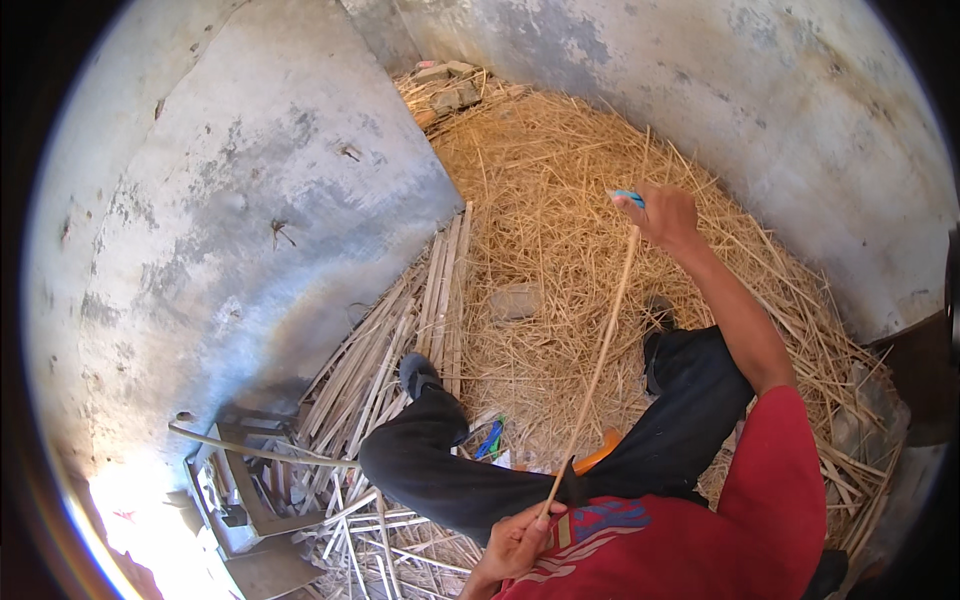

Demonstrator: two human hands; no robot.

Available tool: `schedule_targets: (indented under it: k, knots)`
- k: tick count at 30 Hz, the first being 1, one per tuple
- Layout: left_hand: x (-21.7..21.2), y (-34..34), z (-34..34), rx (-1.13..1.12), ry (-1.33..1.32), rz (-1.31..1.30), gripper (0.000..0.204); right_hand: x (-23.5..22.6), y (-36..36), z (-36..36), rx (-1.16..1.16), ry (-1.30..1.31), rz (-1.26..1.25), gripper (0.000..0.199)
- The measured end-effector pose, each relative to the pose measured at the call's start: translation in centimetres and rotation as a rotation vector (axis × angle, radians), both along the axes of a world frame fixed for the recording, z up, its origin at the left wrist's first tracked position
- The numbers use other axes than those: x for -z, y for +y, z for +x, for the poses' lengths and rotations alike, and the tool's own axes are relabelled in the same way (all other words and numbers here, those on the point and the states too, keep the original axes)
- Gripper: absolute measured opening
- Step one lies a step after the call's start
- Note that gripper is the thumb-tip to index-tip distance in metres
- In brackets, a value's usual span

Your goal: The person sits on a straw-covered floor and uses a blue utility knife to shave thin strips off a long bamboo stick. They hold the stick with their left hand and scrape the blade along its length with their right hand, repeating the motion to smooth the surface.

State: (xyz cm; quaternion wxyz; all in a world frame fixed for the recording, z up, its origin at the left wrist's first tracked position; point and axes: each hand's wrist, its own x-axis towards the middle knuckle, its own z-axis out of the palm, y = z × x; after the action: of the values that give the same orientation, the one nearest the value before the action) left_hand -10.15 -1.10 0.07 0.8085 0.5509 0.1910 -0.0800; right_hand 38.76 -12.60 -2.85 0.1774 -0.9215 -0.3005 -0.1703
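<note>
A long, thin bamboo strip (607, 350) slants up from my lap toward the far right. Its near end is pinched in my left hand (520, 540), close to my red shirt. My right hand (668, 214) is stretched out far and closed round the upper part of the strip. Something small and blue (627, 197) shows at the thumb and fingers of that hand; I cannot make out what it is. Beside the lower strip, a dark pointed piece (573, 484) stands up by my thigh, partly hidden.
Shavings (560, 170) cover the floor ahead, with a brick (515, 301) among them. Split strips (440, 300) lie in a pile at left, near a wooden frame (240, 480). Grey walls (270, 200) close in on both sides. An orange piece (598, 452) and a blue-green item (489, 440) lie between my legs.
</note>
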Motion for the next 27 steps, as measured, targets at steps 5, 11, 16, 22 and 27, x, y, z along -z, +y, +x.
schedule_targets:
  k: [5,11,16,22,27]
  knots:
    - [1.6,1.5,3.0,-0.157,-0.054,0.015,0.037,-0.3,0.7,-3.1,-0.103,0.097,0.226,0.072]
    - [0.6,1.7,5.5,-0.13,-0.1,0.135,0.035,-2.5,2.7,-10.0,-0.48,-0.123,0.223,0.071]
    - [0.7,1.1,5.2,-0.128,-0.087,0.14,0.034,-1.8,2.6,-8.4,-0.402,-0.142,0.207,0.071]
    - [0.8,0.7,5.1,-0.152,-0.066,0.069,0.031,-0.8,2.5,-9.5,-0.438,-0.189,0.21,0.072]
    - [1.5,0.6,4.5,-0.15,-0.143,-0.19,0.031,-1.3,1.8,-8.3,-0.443,-0.113,0.212,0.072]
